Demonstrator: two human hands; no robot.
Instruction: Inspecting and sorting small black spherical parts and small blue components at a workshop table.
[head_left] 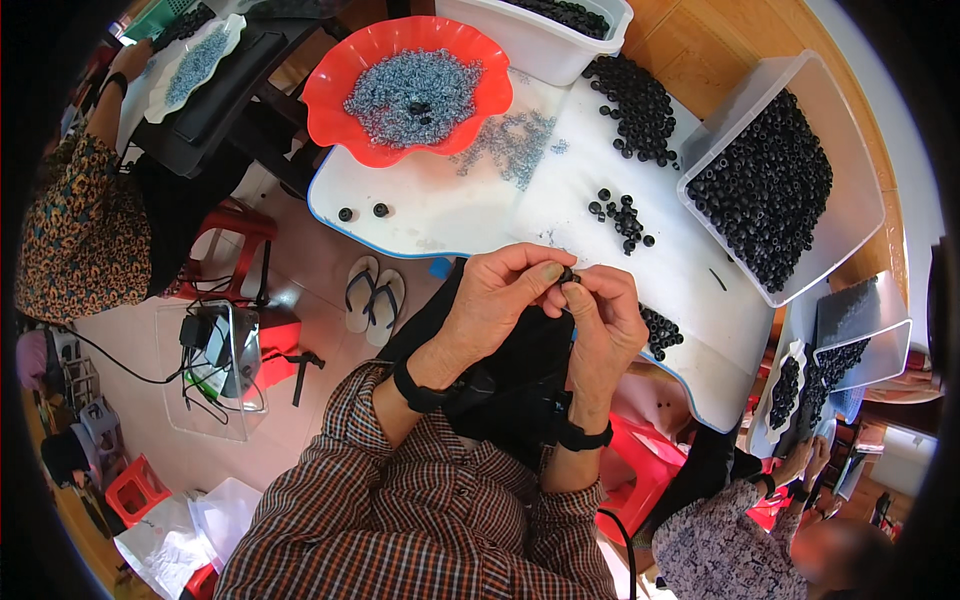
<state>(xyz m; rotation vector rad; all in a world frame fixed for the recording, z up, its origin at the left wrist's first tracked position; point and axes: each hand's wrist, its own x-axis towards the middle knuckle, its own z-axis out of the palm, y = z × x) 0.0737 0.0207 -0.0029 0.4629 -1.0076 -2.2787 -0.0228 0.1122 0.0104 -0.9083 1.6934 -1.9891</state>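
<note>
Pinching a small black ring (568,275) between my left hand (500,300) and right hand (603,325), fingertips closed on it together (too hidden to tell its axis). Beyond my hands lie loose black rings (625,218) on the white tray (440,205); a red bowl (408,90) stands farther left
</note>
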